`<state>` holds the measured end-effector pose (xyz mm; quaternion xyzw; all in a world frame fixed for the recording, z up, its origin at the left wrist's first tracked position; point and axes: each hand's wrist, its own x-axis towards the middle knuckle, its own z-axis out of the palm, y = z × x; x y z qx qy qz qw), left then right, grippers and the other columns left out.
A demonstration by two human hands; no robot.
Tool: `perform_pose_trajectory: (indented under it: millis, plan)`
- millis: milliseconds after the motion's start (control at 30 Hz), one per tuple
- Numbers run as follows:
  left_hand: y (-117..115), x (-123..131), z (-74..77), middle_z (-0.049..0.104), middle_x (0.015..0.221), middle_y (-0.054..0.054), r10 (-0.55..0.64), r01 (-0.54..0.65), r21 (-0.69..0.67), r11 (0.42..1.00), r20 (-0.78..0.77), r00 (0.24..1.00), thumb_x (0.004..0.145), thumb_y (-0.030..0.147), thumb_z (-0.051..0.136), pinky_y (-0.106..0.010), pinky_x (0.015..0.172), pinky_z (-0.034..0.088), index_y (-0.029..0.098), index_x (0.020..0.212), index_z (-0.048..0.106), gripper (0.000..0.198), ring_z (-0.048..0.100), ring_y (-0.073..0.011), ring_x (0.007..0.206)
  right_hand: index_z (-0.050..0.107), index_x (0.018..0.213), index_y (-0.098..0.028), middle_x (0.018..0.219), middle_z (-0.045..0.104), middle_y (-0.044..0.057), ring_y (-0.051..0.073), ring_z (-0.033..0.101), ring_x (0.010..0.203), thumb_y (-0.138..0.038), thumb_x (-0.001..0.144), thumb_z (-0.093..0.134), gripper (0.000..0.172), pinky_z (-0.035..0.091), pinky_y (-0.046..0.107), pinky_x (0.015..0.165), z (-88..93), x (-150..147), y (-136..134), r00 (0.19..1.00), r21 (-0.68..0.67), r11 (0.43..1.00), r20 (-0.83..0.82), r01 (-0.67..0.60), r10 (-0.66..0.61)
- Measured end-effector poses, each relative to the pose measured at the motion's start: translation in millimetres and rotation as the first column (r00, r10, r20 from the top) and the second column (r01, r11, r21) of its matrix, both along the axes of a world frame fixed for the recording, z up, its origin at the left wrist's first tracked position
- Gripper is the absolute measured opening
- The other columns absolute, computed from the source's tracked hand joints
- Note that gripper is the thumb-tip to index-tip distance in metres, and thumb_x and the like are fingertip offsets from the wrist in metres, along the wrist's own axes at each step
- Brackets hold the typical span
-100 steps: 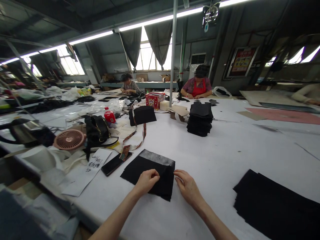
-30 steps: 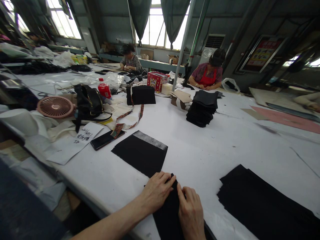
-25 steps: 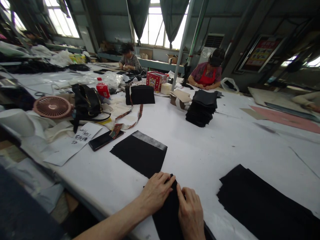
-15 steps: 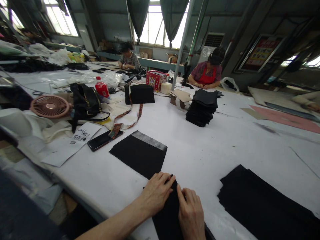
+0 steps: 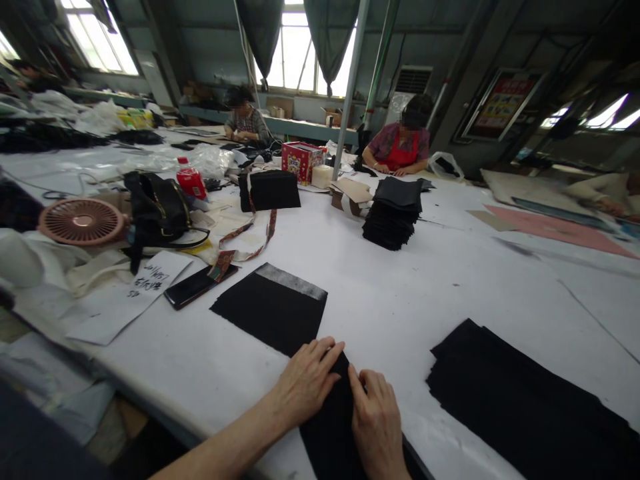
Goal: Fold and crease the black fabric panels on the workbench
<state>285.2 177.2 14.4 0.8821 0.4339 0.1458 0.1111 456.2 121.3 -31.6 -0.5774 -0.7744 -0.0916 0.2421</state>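
Note:
A strip of black sheet material [image 5: 330,427] lies lengthwise in front of me on the white table. My left hand [image 5: 311,375] rests flat across its far end, fingers stretched out and a little apart. At the strip's right edge is my right hand [image 5: 374,417], its index finger extended along the edge and the other fingers loosely bent; its thumb is hidden. Just beyond my left hand, black pieces [image 5: 270,313] with a greyish band along the far edge lie fanned out. To the right lies a larger stack of black pieces [image 5: 525,400].
On the left are a phone [image 5: 197,285], a handwritten paper [image 5: 133,293], a pink fan [image 5: 84,221] and a black bag [image 5: 159,210]. Farther back stand a black pile [image 5: 394,210] and a red box [image 5: 300,162]. Other people sit around the table [image 5: 445,267].
My left hand's fingers have flattened and spread slightly on the strip. My right hand stays at the right edge. The whole view has shifted a little to the right.

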Motion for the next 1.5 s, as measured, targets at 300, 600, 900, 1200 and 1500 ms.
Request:
perform_pose_trajectory:
  millis: [300,600,900,1200,1500]
  plan:
    - [1,2,0.4,0.053,0.133,-0.008,-0.108,0.122,0.090,0.988,-0.144,0.984,0.095,0.024,0.049,-0.037,0.086,0.041,0.020,0.134,0.044,0.039,0.051,-0.0234,0.106,0.051,0.129,-0.015,0.091,0.053,0.008,0.022,0.048,0.084,-0.006,0.091,0.037,0.041,0.042,0.036,0.073,1.7,2,-1,0.998,-0.047,0.999,-0.060,0.003,-0.006]
    - [19,4,8.6,0.050,0.135,-0.010,-0.164,0.203,0.131,0.970,-0.263,0.951,0.094,0.021,0.047,-0.038,0.087,0.038,0.021,0.133,0.045,0.039,0.050,-0.0238,0.109,0.054,0.127,-0.016,0.093,0.053,0.008,0.021,0.049,0.084,-0.008,0.092,0.039,0.039,0.041,0.033,0.074,6.9,3,15,0.997,-0.066,0.997,-0.068,0.036,-0.041]
    - [23,8,8.7,0.050,0.134,-0.007,-0.187,0.234,0.147,0.961,-0.276,0.943,0.085,0.013,0.053,-0.036,0.097,0.034,0.023,0.138,0.038,0.056,0.048,-0.0227,0.110,0.055,0.126,-0.018,0.094,0.054,0.008,0.021,0.049,0.086,-0.007,0.092,0.039,0.040,0.041,0.033,0.075,8.4,9,9,0.994,-0.026,0.998,-0.094,0.053,-0.055]
    - [21,15,13.6,0.053,0.129,-0.009,-0.257,0.322,0.141,0.936,-0.348,0.902,0.084,0.011,0.050,-0.037,0.103,0.029,0.017,0.135,0.042,0.052,0.042,-0.0246,0.122,0.056,0.123,-0.015,0.095,0.053,0.009,0.022,0.049,0.090,-0.006,0.092,0.038,0.037,0.041,0.034,0.077,7.9,20,-14,0.992,-0.067,0.995,-0.105,0.067,-0.073]
    - [14,22,8.8,0.049,0.130,-0.010,-0.270,0.386,0.191,0.903,-0.447,0.853,0.086,0.015,0.053,-0.038,0.101,0.032,0.019,0.139,0.039,0.056,0.045,-0.0260,0.117,0.056,0.123,-0.014,0.094,0.053,0.008,0.022,0.048,0.090,-0.005,0.092,0.039,0.036,0.041,0.035,0.078,6.4,30,-30,0.989,-0.073,0.994,-0.117,0.078,-0.086]
